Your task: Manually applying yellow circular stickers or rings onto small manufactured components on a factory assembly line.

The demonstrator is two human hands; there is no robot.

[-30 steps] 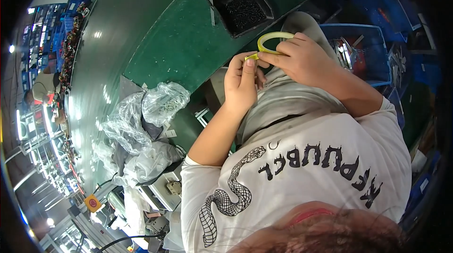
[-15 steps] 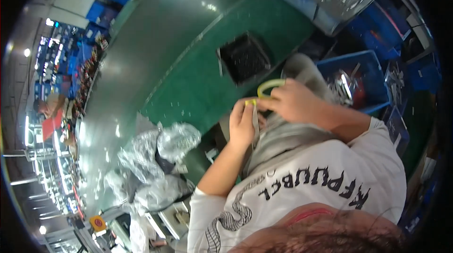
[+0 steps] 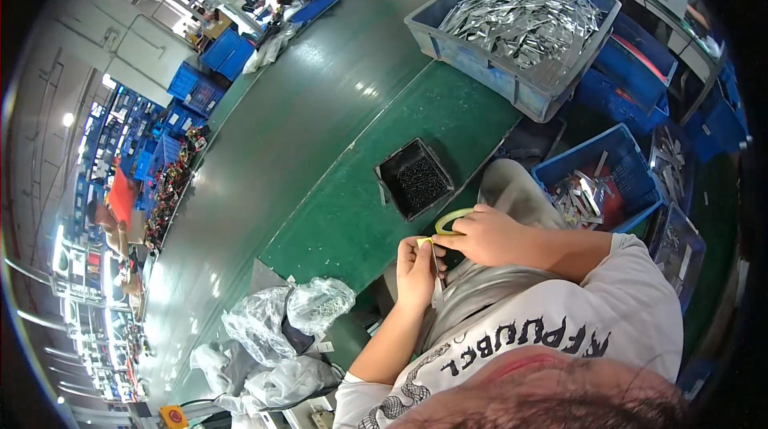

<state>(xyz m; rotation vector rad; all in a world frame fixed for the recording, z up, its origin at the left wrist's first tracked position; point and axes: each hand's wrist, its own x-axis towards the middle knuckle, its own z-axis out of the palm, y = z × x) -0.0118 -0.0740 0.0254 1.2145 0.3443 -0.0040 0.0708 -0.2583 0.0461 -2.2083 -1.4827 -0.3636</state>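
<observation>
My right hand grips a roll of yellow tape over my lap, at the edge of the green table. My left hand is just left of it, pinching the yellow tape end together with a thin metal strip that hangs down from the fingers. The two hands nearly touch. A small black tray of dark small parts sits on the table just above the hands.
A large blue bin of silvery metal strips stands at the table's far end. Another blue bin with metal strips is to my right. Crumpled clear plastic bags lie to my left. A grey conveyor belt runs beyond the table.
The view has tilted up, bringing the large blue bin into sight. My hands stay together on the tape and strip, now lower in the picture.
</observation>
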